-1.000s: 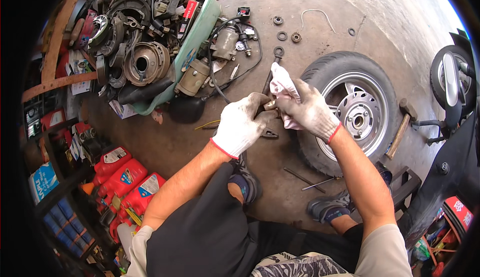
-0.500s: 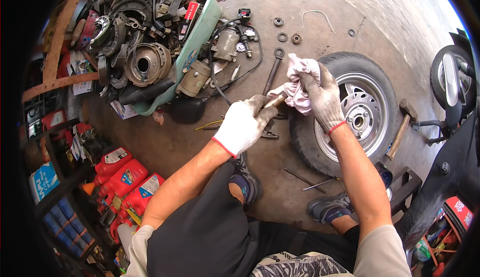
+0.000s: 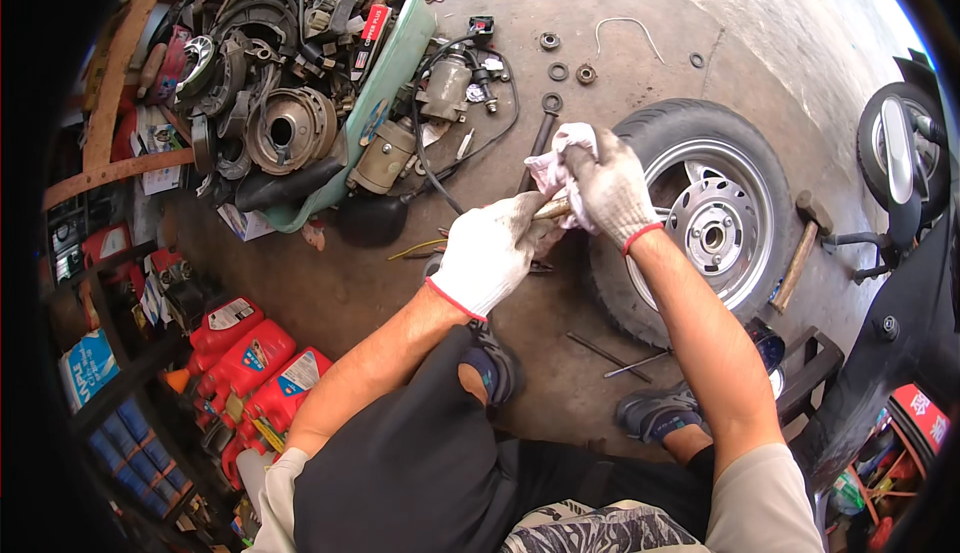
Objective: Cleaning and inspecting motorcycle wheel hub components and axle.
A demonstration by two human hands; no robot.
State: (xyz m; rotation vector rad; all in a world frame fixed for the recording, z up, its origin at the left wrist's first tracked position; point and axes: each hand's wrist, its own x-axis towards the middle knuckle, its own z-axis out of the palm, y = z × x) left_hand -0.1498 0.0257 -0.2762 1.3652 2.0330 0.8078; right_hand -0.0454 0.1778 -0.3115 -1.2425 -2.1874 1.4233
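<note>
Both my hands wear white knit gloves with red cuffs and dark, soiled fingers. My left hand (image 3: 488,250) is closed around a short, brownish metal tube (image 3: 552,209); most of it is hidden by the glove and cloth. A crumpled pale pink rag (image 3: 550,167) is in my right hand (image 3: 608,185), wrapped about the tube's far end. Just right of the hands, a tyre on a silver wheel (image 3: 690,121) lies flat on the floor. Beyond them lies a long axle bolt (image 3: 541,143), partly behind the rag.
A green bin (image 3: 418,43) full of used brake parts stands at the far left, beside starter motors (image 3: 383,156) with a black cable. Bearings (image 3: 586,74), rings (image 3: 558,72) and a bent wire (image 3: 630,21) lie farther off. A hammer (image 3: 797,268) rests right of the wheel; red jugs (image 3: 245,356) stand left.
My right hand and the rag have shifted left toward my left hand, and the rag now covers more of the tube. My left hand stays almost in place. The view has shifted slightly.
</note>
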